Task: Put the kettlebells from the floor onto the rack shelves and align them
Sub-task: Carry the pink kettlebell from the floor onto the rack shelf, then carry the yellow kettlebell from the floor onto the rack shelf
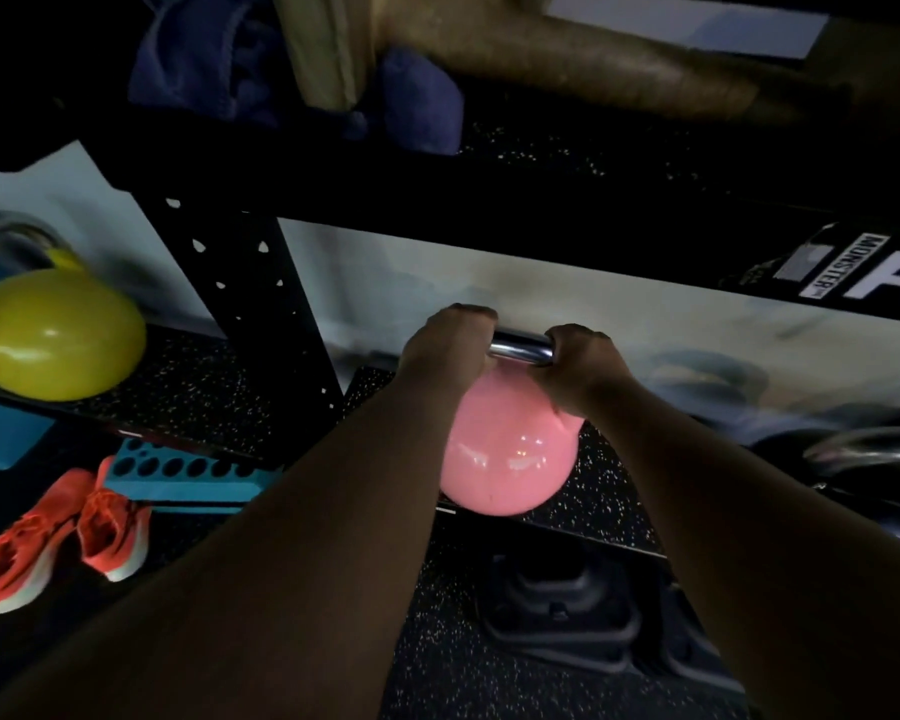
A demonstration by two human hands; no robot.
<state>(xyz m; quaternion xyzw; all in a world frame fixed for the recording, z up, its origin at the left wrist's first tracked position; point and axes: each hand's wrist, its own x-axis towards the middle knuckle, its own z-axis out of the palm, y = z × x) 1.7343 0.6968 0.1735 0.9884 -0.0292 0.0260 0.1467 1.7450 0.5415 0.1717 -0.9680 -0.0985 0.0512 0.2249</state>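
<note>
A pink kettlebell (507, 454) with a chrome handle sits at the front edge of a low speckled rack shelf (614, 485). My left hand (445, 345) is closed around the left end of the handle. My right hand (583, 371) grips the right end. A yellow kettlebell (55, 332) rests on the neighbouring shelf section at the left. At the far right, a dark kettlebell (874, 454) with a chrome handle shows on the same shelf, blurred.
A black perforated rack upright (250, 288) stands between the yellow and pink kettlebells. The upper shelf beam (541, 210) runs overhead. Orange shoes (58, 532) and a teal block (188, 475) lie on the floor at left. A dark object (557, 610) sits under the shelf.
</note>
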